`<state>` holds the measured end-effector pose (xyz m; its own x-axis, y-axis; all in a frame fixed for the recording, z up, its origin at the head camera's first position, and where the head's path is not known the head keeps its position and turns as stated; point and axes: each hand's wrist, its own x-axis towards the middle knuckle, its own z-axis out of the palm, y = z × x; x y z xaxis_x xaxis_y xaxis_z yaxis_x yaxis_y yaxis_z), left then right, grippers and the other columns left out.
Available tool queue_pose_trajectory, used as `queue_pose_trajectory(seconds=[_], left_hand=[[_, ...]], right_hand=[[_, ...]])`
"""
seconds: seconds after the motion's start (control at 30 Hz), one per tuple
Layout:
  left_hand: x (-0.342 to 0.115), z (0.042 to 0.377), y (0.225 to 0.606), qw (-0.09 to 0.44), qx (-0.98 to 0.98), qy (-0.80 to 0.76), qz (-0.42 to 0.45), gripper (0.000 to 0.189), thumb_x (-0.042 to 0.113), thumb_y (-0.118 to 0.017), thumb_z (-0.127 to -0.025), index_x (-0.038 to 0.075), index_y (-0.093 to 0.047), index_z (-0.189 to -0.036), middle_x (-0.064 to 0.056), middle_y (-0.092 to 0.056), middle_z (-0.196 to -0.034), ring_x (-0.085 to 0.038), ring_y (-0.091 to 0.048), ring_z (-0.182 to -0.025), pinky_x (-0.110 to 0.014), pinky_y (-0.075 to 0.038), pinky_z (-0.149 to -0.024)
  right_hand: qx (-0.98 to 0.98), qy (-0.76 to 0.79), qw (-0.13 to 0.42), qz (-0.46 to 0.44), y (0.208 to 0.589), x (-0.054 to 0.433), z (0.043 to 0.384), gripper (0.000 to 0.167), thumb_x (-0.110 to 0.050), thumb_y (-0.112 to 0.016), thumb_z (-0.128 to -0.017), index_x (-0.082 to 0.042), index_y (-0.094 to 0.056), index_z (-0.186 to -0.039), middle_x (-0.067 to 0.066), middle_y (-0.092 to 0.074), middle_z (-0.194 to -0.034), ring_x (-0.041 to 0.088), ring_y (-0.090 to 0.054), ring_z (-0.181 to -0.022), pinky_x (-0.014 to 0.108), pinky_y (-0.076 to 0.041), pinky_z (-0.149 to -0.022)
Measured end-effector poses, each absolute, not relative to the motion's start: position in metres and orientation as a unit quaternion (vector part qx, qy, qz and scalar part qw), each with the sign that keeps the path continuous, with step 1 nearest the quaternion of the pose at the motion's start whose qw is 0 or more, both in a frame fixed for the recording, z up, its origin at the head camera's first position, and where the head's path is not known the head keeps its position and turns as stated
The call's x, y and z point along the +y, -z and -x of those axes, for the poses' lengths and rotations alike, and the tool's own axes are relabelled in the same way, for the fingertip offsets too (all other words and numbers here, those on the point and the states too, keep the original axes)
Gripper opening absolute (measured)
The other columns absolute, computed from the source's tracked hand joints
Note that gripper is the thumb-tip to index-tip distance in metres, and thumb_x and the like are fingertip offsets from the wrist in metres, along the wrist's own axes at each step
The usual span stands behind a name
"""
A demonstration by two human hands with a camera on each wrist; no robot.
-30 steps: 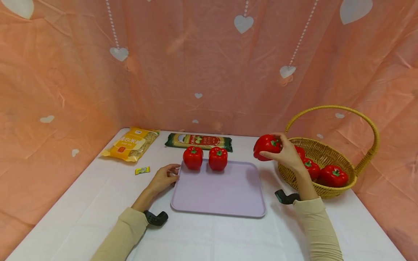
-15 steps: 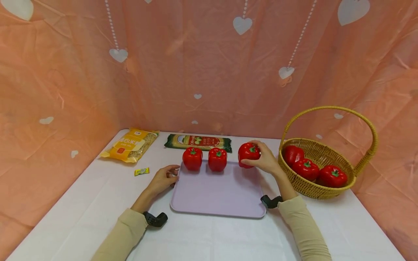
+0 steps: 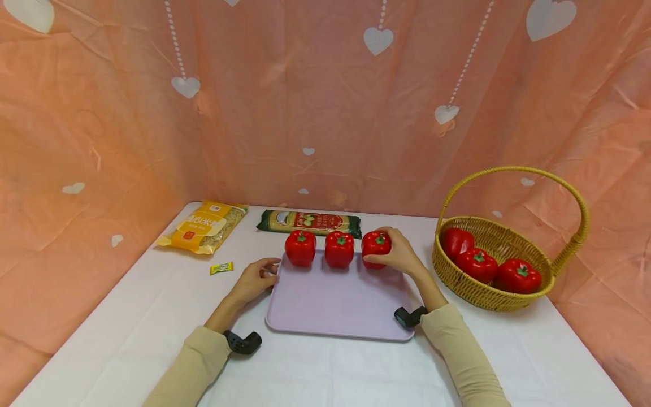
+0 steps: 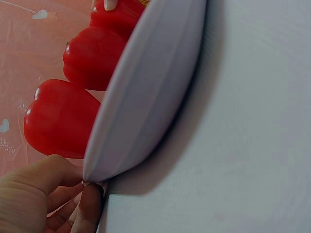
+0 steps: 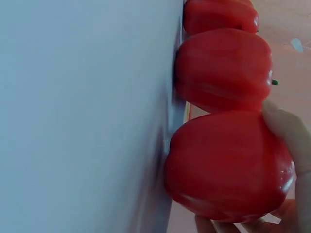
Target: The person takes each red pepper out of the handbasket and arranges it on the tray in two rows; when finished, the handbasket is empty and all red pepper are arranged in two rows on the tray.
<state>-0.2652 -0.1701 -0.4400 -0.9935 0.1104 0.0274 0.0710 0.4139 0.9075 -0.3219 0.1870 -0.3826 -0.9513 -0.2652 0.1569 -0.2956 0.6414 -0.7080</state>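
Note:
A lavender tray (image 3: 341,305) lies on the table, with two red bell peppers standing along its far edge, one at left (image 3: 300,249) and one in the middle (image 3: 339,250). To their right, my right hand (image 3: 400,254) holds a third red bell pepper (image 3: 375,243) upright at the far right of the tray. Its thumb and fingers span the pepper (image 5: 228,167) in the right wrist view. My left hand (image 3: 254,280) is at the tray's far left corner. In the left wrist view, its thumb and finger pinch the tray's rim (image 4: 97,145).
A wicker basket (image 3: 452,282) with a tall handle stands at right, holding three red bell peppers. Behind the tray lies a green pasta packet (image 3: 315,221). A yellow bag of grain (image 3: 203,227) and a small yellow wrapped candy (image 3: 221,267) lie at left.
My right hand has carried the third bell pepper left from beside the basket and down to the tray, near the middle one. The left hand has stayed at the tray's corner.

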Motion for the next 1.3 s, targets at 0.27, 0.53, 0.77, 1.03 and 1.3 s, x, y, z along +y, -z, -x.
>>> queue_pose_trajectory(seconds=[0.27,0.53,0.77,1.03,1.3], left_hand=[[-0.1700,0.2654,0.4392,0.022,0.838,-0.542,-0.058,0.047,0.000,-0.060,-0.083,-0.002,-0.050,-0.128,-0.015,-0.057,-0.103,-0.017,-0.052,-0.074,-0.025,-0.049,-0.062],[-0.1709,0.2651,0.4385,0.017,0.838,-0.542,-0.068,0.046,0.000,-0.060,-0.083,-0.005,-0.049,-0.128,-0.017,-0.057,-0.102,-0.016,-0.052,-0.074,-0.023,-0.049,-0.061],[-0.1705,0.2653,0.4375,0.021,0.839,-0.540,-0.059,0.046,0.000,-0.061,-0.083,-0.002,-0.050,-0.128,-0.016,-0.057,-0.103,-0.017,-0.052,-0.074,-0.024,-0.049,-0.061],[-0.1711,0.2653,0.4378,0.019,0.840,-0.539,-0.062,0.046,0.000,-0.061,-0.083,-0.002,-0.051,-0.128,-0.016,-0.058,-0.102,-0.017,-0.052,-0.075,-0.023,-0.048,-0.060],[-0.1714,0.2654,0.4383,0.021,0.839,-0.540,-0.062,0.046,0.000,-0.060,-0.083,-0.002,-0.050,-0.128,-0.016,-0.058,-0.104,-0.017,-0.052,-0.074,-0.024,-0.049,-0.061]], right_hand=[[-0.909,-0.396,0.021,-0.132,0.3886,0.1886,0.3235,0.078,-0.038,-0.079,-0.069,-0.009,-0.040,-0.131,0.017,-0.044,-0.126,0.035,-0.043,-0.118,0.051,-0.045,-0.091],[-0.911,-0.386,0.024,-0.141,0.3894,0.1898,0.3248,0.079,-0.040,-0.078,-0.070,-0.008,-0.040,-0.132,0.018,-0.045,-0.125,0.036,-0.043,-0.117,0.051,-0.044,-0.092],[-0.910,-0.387,0.023,-0.143,0.3880,0.1905,0.3241,0.078,-0.039,-0.077,-0.072,-0.007,-0.040,-0.132,0.019,-0.044,-0.125,0.036,-0.044,-0.116,0.052,-0.044,-0.092],[-0.911,-0.386,0.019,-0.144,0.3877,0.1893,0.3239,0.082,-0.039,-0.078,-0.071,-0.008,-0.037,-0.135,0.020,-0.043,-0.127,0.037,-0.043,-0.117,0.053,-0.043,-0.093],[-0.909,-0.388,0.021,-0.150,0.3871,0.1884,0.3228,0.087,-0.038,-0.079,-0.070,-0.009,-0.034,-0.138,0.021,-0.042,-0.129,0.037,-0.043,-0.118,0.053,-0.042,-0.094]])
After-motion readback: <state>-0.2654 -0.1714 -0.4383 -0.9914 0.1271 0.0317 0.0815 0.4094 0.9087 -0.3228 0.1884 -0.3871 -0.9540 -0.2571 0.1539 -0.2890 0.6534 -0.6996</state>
